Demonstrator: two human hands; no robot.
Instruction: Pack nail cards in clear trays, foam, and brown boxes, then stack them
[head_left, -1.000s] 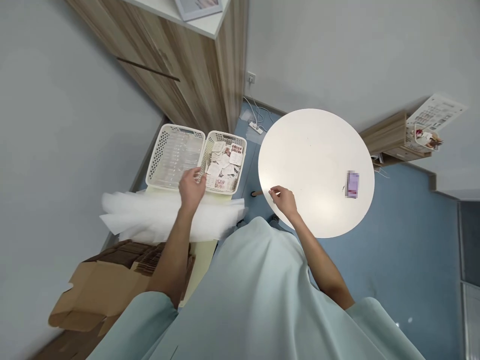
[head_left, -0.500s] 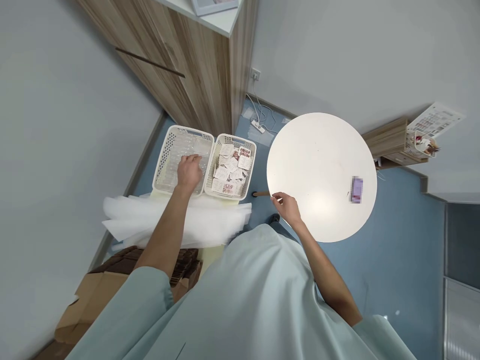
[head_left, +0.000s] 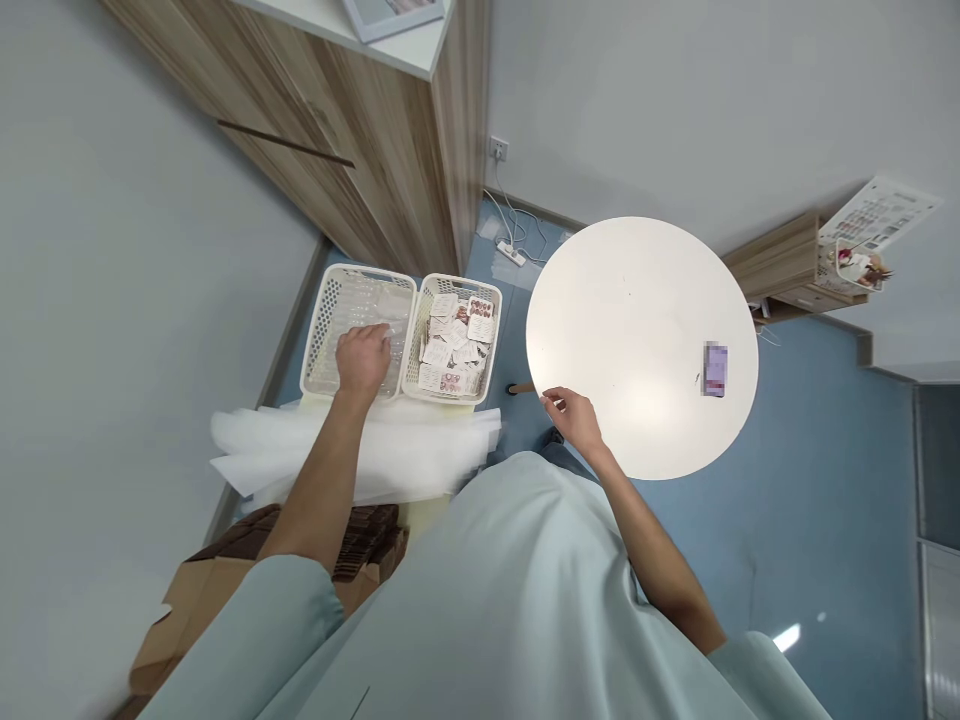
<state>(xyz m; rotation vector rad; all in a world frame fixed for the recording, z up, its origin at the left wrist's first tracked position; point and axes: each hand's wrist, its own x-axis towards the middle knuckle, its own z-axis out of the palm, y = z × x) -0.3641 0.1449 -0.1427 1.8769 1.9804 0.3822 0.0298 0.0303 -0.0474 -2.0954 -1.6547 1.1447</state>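
Observation:
My left hand (head_left: 363, 360) reaches into a white perforated basket (head_left: 309, 345) holding clear plastic packaging (head_left: 352, 305). Its fingers are curled at a piece of that plastic; the underside of the grip is hidden. Against its right side stands a smaller white basket (head_left: 496, 340), filled with small white cards (head_left: 442, 330), some with dark red oval shapes. My right hand (head_left: 574, 415) hovers by the near left edge of a round white table (head_left: 630, 330). Thumb and forefinger come together there, and nothing shows between them.
A purple pixelated item (head_left: 715, 370) lies on the table's right side. White foam sheets (head_left: 405, 450) are in front of the baskets, with folded cardboard (head_left: 195, 600) nearer me. A wooden cabinet (head_left: 405, 150) rises behind. A power strip (head_left: 511, 253) with cables lies on the floor.
My left hand has shifted slightly left and toward me within the larger basket. My right hand stays by the table edge. The view has turned a little.

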